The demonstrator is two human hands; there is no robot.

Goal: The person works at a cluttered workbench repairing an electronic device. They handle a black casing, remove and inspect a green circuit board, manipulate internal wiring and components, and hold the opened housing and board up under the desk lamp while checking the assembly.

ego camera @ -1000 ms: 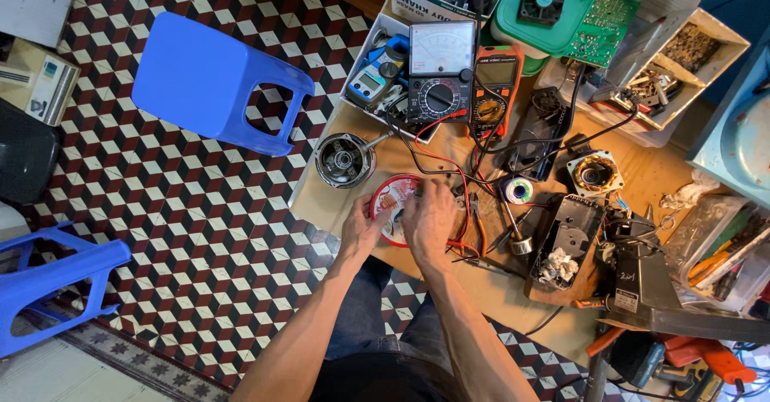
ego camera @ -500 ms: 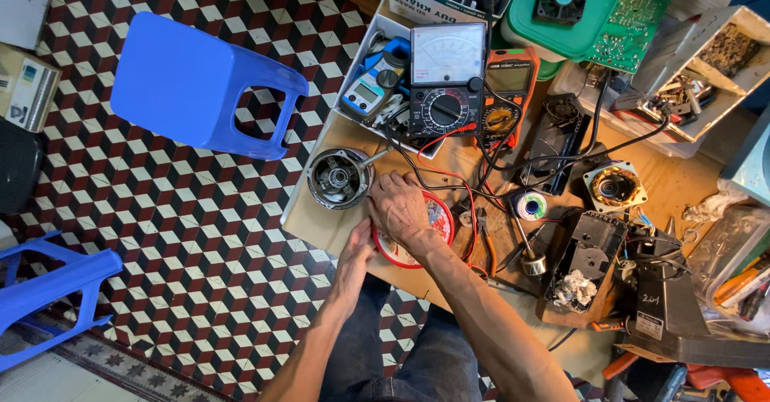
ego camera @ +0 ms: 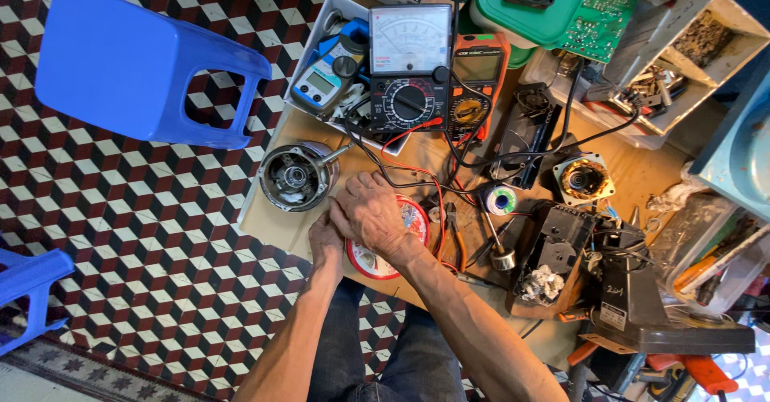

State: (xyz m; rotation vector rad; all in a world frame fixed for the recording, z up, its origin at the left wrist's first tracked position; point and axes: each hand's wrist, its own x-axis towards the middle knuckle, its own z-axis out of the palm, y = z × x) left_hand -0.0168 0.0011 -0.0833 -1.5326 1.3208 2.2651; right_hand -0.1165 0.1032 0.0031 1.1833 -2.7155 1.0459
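Where two hands (ego camera: 357,222) meet: three meters (ego camera: 409,69).

On the bench (ego camera: 277,218), the round tin lid (ego camera: 405,246) lies under both hands; the motor housing (ego camera: 295,177) sits left of it, the analog multimeter (ego camera: 411,69) behind, the solder spool (ego camera: 501,200) right.

I have one view only, from the head camera, looking almost straight down from above the workbench (ego camera: 277,226). It sits fairly high over the bench: the bench fills the right of frame, tiled floor (ego camera: 144,234) the left, my knees below.
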